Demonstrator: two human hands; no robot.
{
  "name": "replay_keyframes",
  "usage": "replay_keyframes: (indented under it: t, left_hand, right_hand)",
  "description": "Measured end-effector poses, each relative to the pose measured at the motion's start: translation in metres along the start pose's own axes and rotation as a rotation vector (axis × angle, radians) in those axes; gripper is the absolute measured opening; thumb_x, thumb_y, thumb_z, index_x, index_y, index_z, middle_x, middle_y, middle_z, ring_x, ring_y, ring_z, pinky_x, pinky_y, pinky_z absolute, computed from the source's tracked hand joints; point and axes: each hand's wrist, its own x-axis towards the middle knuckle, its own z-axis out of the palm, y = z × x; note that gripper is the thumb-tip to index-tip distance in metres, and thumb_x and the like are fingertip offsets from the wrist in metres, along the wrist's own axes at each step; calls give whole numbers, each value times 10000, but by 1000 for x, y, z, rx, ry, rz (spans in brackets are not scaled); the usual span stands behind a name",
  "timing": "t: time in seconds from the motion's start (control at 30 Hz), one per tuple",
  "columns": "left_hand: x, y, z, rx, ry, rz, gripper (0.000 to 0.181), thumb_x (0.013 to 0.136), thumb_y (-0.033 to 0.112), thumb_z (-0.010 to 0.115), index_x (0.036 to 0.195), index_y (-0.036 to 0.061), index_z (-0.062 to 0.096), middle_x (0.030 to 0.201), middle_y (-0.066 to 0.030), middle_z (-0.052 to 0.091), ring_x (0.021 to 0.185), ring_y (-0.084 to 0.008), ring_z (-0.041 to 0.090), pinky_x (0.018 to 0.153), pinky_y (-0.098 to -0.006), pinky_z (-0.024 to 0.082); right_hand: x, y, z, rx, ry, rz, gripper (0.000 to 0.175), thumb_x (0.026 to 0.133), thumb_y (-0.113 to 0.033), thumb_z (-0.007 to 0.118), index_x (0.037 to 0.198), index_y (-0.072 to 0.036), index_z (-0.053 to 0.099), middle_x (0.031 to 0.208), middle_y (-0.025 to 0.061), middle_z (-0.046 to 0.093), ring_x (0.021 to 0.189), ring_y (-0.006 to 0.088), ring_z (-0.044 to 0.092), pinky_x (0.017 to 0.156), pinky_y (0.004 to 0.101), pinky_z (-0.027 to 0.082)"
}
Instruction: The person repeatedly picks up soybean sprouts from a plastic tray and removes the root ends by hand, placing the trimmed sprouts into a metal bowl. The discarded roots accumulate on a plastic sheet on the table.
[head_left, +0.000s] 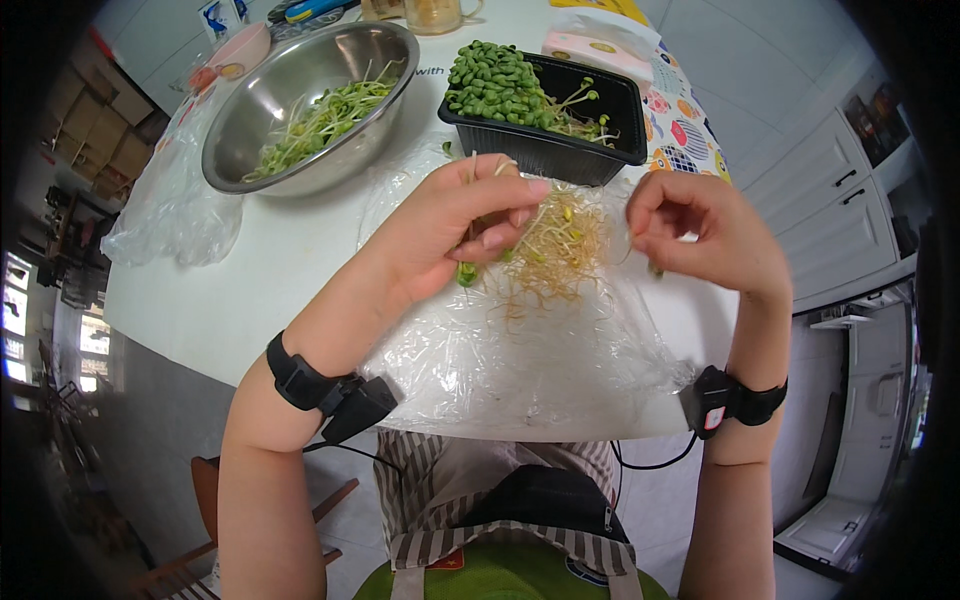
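Note:
My left hand (484, 214) is closed around a few green sprouts (466, 274), their stems showing above and below the fingers. Pinched between the thumb and fingertips of my right hand (682, 225) is a thin sprout strand (628, 247). Between the hands, a heap of sprout roots and stems (562, 247) lies on clear plastic film (517, 360). Just beyond stands a black plastic tray (540, 146), dense green sprouts (495, 86) at its left side and sparse stems at its right. A stainless steel bowl (300, 176) at the upper left holds loose sprouts (322, 127).
A crumpled clear plastic bag (176, 202) rests on the white table (277, 262) at the left. Behind the bowl is a pink bowl (244, 51). A glass mug (435, 16) and a pink tissue pack (596, 54) stand at the back. Cables hang below the table edge.

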Motion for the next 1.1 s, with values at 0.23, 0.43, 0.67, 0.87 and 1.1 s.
replay_keyframes:
  t: [0.23, 0.43, 0.67, 0.87, 1.1]
  left_hand:
    - [-4, 1, 11, 18, 0, -35, 294, 950, 269, 523, 716, 92, 501, 644, 3, 502, 439, -23, 357, 388, -167, 248]
    - [-4, 3, 13, 109, -6, -51, 254, 954, 293, 531, 836, 76, 591, 617, 43, 480, 445, -2, 321, 398, -164, 217]
    - [-9, 4, 16, 128, -1, -67, 152, 871, 221, 673, 893, 85, 609, 636, 75, 479, 478, 6, 320, 418, -166, 195]
    - [-10, 4, 18, 150, -24, -79, 171, 820, 195, 732, 875, 95, 605, 669, 74, 501, 481, 0, 326, 424, -165, 197]
    - [-10, 4, 15, 91, -46, -98, 140, 824, 177, 717, 868, 94, 614, 683, 46, 550, 475, -2, 344, 424, -163, 202]
  right_hand:
    - [7, -13, 26, 345, -24, -9, 135, 806, 52, 619, 934, 20, 591, 734, 11, 592, 570, 46, 563, 473, 171, 417]
    - [10, -14, 31, 560, -24, 86, 111, 822, -23, 645, 932, -11, 641, 712, 11, 622, 615, 65, 607, 493, 186, 419]
    - [18, 4, 42, 690, -21, 38, 120, 821, -48, 677, 935, -18, 656, 785, 12, 630, 611, 47, 520, 515, 193, 370]
    - [19, 8, 42, 776, -30, 34, 159, 824, -54, 669, 975, -6, 670, 781, 22, 621, 593, 54, 475, 511, 192, 350]
    - [20, 6, 44, 810, 22, -17, 148, 836, -62, 661, 970, -2, 673, 761, 9, 606, 604, 55, 468, 512, 194, 347]
